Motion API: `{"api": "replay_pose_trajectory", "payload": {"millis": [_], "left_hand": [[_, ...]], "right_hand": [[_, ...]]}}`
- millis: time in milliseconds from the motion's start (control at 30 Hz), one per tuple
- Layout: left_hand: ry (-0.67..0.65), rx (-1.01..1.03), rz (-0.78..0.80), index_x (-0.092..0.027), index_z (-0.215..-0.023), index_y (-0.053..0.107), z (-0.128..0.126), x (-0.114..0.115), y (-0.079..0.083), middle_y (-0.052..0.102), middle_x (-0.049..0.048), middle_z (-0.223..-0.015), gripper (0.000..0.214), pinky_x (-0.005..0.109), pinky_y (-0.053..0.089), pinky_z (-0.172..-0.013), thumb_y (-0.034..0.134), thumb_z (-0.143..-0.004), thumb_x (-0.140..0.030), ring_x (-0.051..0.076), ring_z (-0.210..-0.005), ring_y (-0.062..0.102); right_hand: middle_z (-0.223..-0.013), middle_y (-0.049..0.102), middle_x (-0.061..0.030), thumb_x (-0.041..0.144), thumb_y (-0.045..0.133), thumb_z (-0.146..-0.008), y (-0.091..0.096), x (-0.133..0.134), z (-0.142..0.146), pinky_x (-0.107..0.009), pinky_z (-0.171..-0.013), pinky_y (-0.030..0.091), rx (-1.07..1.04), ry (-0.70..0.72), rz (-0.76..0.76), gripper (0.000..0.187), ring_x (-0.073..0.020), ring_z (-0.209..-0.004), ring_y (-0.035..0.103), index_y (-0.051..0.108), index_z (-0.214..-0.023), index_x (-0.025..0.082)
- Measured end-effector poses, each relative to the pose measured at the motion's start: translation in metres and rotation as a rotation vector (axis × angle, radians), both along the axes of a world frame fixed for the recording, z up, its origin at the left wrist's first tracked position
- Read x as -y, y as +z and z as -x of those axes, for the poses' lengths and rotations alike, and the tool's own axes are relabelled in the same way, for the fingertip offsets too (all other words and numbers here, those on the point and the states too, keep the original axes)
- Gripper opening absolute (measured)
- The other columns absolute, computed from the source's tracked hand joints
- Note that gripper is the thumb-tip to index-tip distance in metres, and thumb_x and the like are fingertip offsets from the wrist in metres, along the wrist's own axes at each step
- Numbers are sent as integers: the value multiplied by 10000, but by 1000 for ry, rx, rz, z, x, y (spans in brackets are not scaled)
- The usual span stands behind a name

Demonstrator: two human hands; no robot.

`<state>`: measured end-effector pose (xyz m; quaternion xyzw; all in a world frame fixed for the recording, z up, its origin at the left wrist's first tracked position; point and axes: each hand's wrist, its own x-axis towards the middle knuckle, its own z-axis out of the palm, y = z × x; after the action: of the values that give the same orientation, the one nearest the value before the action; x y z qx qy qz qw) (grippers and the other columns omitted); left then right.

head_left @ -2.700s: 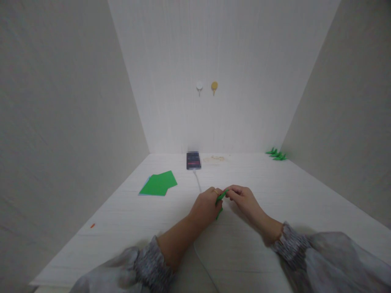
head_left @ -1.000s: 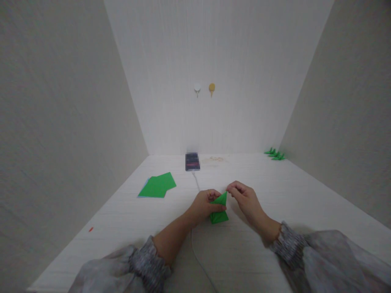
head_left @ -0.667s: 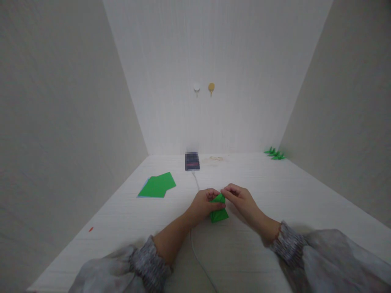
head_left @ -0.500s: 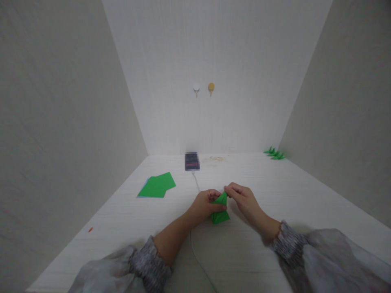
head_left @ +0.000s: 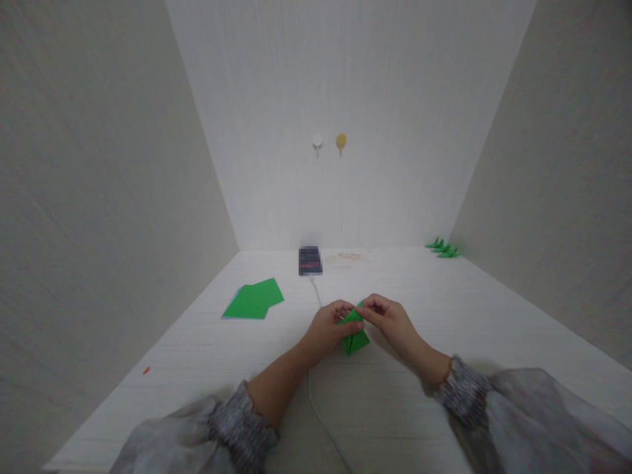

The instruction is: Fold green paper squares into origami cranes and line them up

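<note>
A partly folded piece of green origami paper (head_left: 356, 341) is held up between my two hands over the white table. My left hand (head_left: 330, 330) grips its left side, with the thumb lying across the front and the fingers behind. At the upper right, my right hand (head_left: 388, 316) pinches the paper's top corner between thumb and fingers. Below my left thumb the lower flaps spread to a point, with a dark gap between the layers. My fingers hide part of the paper's upper half.
Flat green paper sheets (head_left: 251, 301) lie at the left. Several folded green paper pieces (head_left: 444, 248) stand in the back right corner. A dark device (head_left: 310, 261) with a white cable (head_left: 318, 411) rests near the back wall. A small orange piece (head_left: 146, 370) lies far left.
My right hand's fingers have moved slightly left and closer to my left hand. The green paper has tilted, its lower end rising a little and its lower flaps showing a gap.
</note>
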<state>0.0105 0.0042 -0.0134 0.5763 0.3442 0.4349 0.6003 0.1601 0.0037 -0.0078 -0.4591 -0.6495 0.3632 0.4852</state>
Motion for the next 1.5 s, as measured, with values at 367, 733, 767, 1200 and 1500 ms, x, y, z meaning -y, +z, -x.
{"api": "replay_pose_trajectory", "payload": {"millis": [367, 733, 767, 1200, 1500], "left_hand": [[33, -29, 66, -167, -992, 370, 3, 3, 3, 538, -52, -596, 603, 214, 373, -496, 724, -510, -243, 91, -504, 513], [50, 15, 97, -152, -963, 375, 3, 4, 8, 547, -56, -531, 571, 194, 368, -472, 722, -514, -214, 80, -455, 507], [43, 20, 99, -151, -964, 373, 3, 4, 8, 550, -54, -534, 575, 197, 375, -476, 724, -512, -210, 81, -457, 511], [-105, 141, 148, -175, -972, 349, 4, 8, 10, 598, -11, -670, 642, 271, 450, -592, 746, -470, -130, 124, -599, 581], [-144, 71, 160, -179, -966, 345, 6, 5, 6, 608, 1, -664, 671, 283, 448, -594, 757, -440, -118, 137, -599, 590]], "right_hand": [[-622, 537, 0, 362, 560, -700, 10, 5, -3, -250, -594, 384, -34, -109, -92, 205, -132, -618, 480, 548, -639, 167], [-594, 542, 9, 337, 604, -644, -2, -2, 3, -246, -535, 385, -143, 62, 89, 186, -126, -569, 499, 558, -640, 157], [-584, 545, 9, 340, 599, -647, -2, -2, 4, -246, -523, 382, -164, 72, 120, 189, -124, -552, 497, 559, -634, 156], [-532, 540, 12, 313, 616, -632, 5, 4, 3, -227, -473, 350, -207, -41, 121, 164, -108, -495, 459, 590, -611, 152], [-527, 541, 20, 311, 626, -618, 11, 5, 2, -226, -478, 354, -220, -84, 112, 166, -103, -491, 460, 589, -596, 151]]}}
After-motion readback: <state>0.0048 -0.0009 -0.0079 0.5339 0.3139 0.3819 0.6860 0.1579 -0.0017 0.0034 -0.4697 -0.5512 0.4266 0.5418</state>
